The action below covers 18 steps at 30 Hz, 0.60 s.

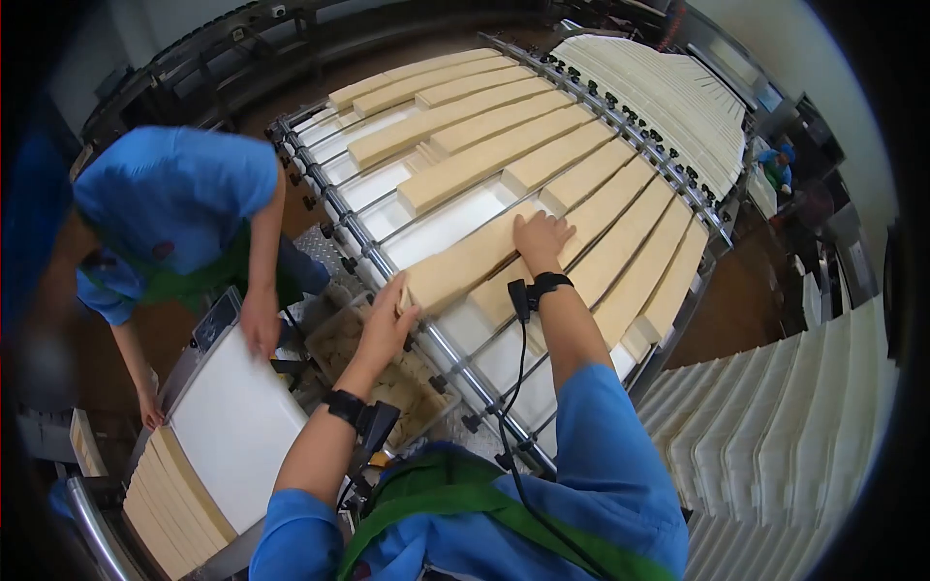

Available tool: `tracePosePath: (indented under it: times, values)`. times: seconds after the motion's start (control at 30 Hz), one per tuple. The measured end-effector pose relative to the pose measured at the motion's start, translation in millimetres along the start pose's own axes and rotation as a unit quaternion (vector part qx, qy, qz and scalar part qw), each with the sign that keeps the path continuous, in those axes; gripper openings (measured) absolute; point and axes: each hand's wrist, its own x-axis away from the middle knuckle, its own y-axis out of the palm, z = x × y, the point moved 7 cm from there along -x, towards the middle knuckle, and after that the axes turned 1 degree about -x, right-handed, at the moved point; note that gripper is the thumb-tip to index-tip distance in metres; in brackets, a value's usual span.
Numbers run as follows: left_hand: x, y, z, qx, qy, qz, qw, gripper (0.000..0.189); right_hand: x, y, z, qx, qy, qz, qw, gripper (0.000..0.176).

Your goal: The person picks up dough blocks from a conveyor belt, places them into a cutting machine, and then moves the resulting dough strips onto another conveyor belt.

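A long pale beige block (465, 259) lies in one lane of a white slatted table (441, 230). My left hand (385, 324) is at its near end, with thumb and fingers around that end face. Over the block's far part is my right hand (542, 239), fingers spread and lying flat on the pale surface. More beige blocks (581, 155) lie in parallel lanes on both sides, divided by thin metal rods. A shorter block (494, 298) sits under my right forearm. Both my wrists wear black straps with small devices.
A metal rail (387, 271) with black knobs edges the table. Below it is a bin of pale scraps (417, 392). At left, a co-worker in blue (184, 184) reaches to a white belt (232, 397) with beige blocks (174, 504). White pleated racks (765, 426) stand right.
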Motion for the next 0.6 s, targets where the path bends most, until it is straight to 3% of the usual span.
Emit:
tracePosePath:
  times: [0.03,0.13,0.17,0.27,0.37,0.47,0.6]
  values:
    - [-9,16,-8,0.070,-0.048,-0.041,0.996,0.057,-4,-3,5,-0.013,0.013,-0.022,1.000,0.062]
    - [-30,49,-13,0.116,-0.081,-0.072,0.987,0.056,-2,-6,4,-0.043,-0.017,0.016,0.999,0.065]
    - [-37,61,-18,0.120,-0.048,-0.050,0.990,0.055,-2,-1,0,-0.050,-0.040,0.011,0.998,0.069]
    - [-35,68,-27,0.068,-0.097,-0.040,0.992,0.055,14,7,-27,-0.072,-0.146,-0.025,0.986,0.074]
    - [-26,54,-21,0.130,-0.115,-0.002,0.985,0.055,50,13,-66,-0.140,-0.268,-0.067,0.951,0.079]
    - [-7,32,-14,0.116,-0.160,0.037,0.980,0.053,96,9,-101,-0.104,-0.357,-0.104,0.923,0.083]
    - [32,5,-8,0.173,-0.166,0.097,0.966,0.056,126,22,-118,-0.028,-0.377,-0.065,0.923,0.077]
